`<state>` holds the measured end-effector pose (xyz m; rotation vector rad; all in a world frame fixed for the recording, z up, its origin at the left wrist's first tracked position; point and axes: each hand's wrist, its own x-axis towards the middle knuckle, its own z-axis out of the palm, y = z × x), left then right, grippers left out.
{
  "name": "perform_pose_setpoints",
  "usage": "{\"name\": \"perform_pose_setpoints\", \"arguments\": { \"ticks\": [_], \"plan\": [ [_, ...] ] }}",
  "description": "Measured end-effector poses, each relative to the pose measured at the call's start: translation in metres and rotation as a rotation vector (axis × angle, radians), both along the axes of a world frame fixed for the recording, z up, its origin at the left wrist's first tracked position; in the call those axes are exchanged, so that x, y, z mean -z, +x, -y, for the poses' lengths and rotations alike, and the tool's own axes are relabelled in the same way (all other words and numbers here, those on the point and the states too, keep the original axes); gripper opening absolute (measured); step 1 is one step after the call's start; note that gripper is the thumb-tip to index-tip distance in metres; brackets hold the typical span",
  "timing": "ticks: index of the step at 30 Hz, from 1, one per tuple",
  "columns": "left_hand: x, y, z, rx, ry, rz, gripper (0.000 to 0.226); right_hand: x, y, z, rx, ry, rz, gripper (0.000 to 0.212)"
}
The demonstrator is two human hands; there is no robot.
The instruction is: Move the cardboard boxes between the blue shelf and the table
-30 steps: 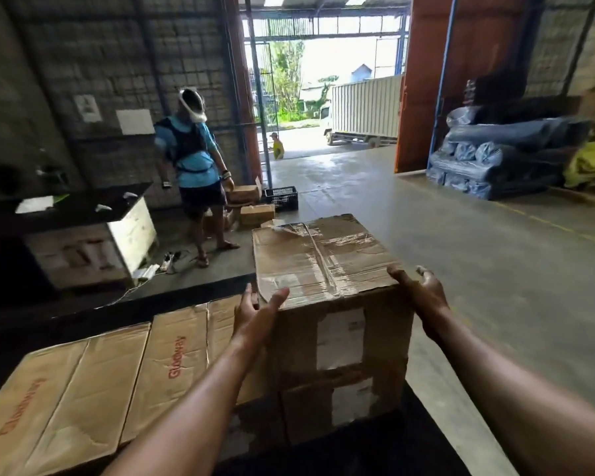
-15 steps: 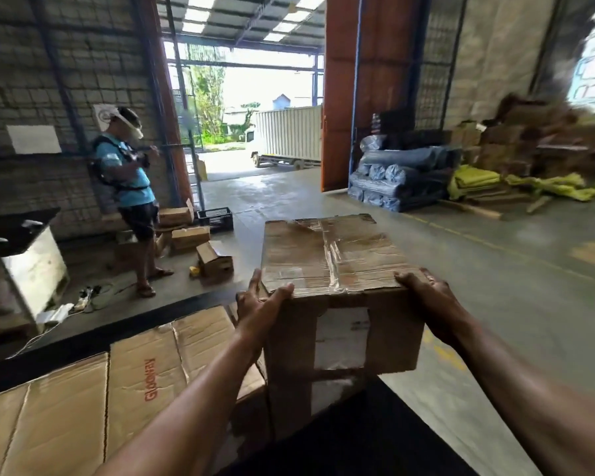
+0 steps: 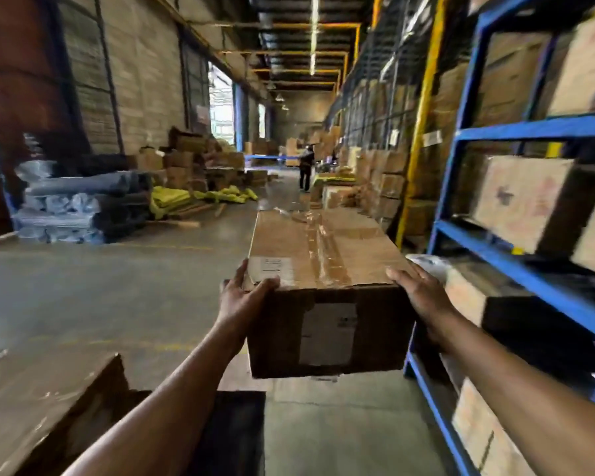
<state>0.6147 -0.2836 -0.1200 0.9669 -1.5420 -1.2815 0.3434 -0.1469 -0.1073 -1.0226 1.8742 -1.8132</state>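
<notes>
Between the desk and the racking, clear of both and above the concrete floor point(image 3: 117, 286), hangs the cardboard box point(image 3: 323, 255). It is level, and its long axis runs straight away from the person, down the aisle. The left hand point(image 3: 243, 298) grips the near left corner, with the thumb hooked over the top edge and the fingers up the side. The right hand point(image 3: 421, 290) presses flat against the right side, its fingers lying fairly straight along the upper edge, so the box is clamped between the two palms.

The blue shelf point(image 3: 516, 266) stands just to the right, and the right hand is the nearer one to it. Any move onto it would probably mean swinging the box's far end rightward.

The box is worn brown board, with glossy wrinkled tape down its top seam and a pale label on the near face. The shelf is painted steel beams, carrying other cartons point(image 3: 519, 201), which are blurred. At lower left a flattened carton point(image 3: 49, 407) lies beside the dark desk point(image 3: 234, 434).
</notes>
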Motion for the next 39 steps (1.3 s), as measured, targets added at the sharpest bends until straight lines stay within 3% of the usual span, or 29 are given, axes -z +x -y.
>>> {"name": "perform_pose_setpoints", "arguments": {
  "ticks": [5, 10, 14, 23, 29, 32, 34, 36, 39],
  "plan": [
    [-0.021, -0.109, -0.071, 0.401, -0.016, -0.105, 0.091, -0.024, -0.054, -0.161, 0.284, -0.082, -0.026, 0.071],
    [-0.05, -0.176, -0.2, 0.66, -0.097, -0.211, 0.057, -0.042, -0.046, -0.336, 0.549, -0.164, -0.067, 0.07],
    [-0.062, -0.191, -0.304, 0.812, -0.092, -0.268, 0.073, -0.046, -0.01, -0.464, 0.764, -0.248, -0.065, 0.092],
    [-0.07, -0.233, -0.512, 1.264, -0.188, -0.241, 0.089, -0.051, 0.087, -0.687, 1.168, -0.32, -0.08, 0.073],
    [-0.082, -0.27, -0.649, 1.519, -0.181, -0.274, 0.091, -0.056, 0.132, -0.784, 1.538, -0.284, -0.197, 0.06],
    [-0.081, -0.296, -0.685, 1.649, -0.155, -0.243, 0.078, -0.055, 0.132, -0.804, 1.676, -0.24, -0.276, 0.061],
    [-0.078, -0.317, -0.703, 1.731, -0.145, -0.244, 0.083, -0.052, 0.124, -0.812, 1.762, -0.202, -0.297, 0.061],
    [-0.076, -0.342, -0.718, 1.769, -0.115, -0.23, 0.085, -0.05, 0.111, -0.817, 1.793, -0.174, -0.329, 0.059],
    [-0.07, -0.384, -0.737, 1.809, -0.106, -0.247, 0.066, -0.049, 0.082, -0.828, 1.797, -0.156, -0.345, 0.051]
  ]
}}
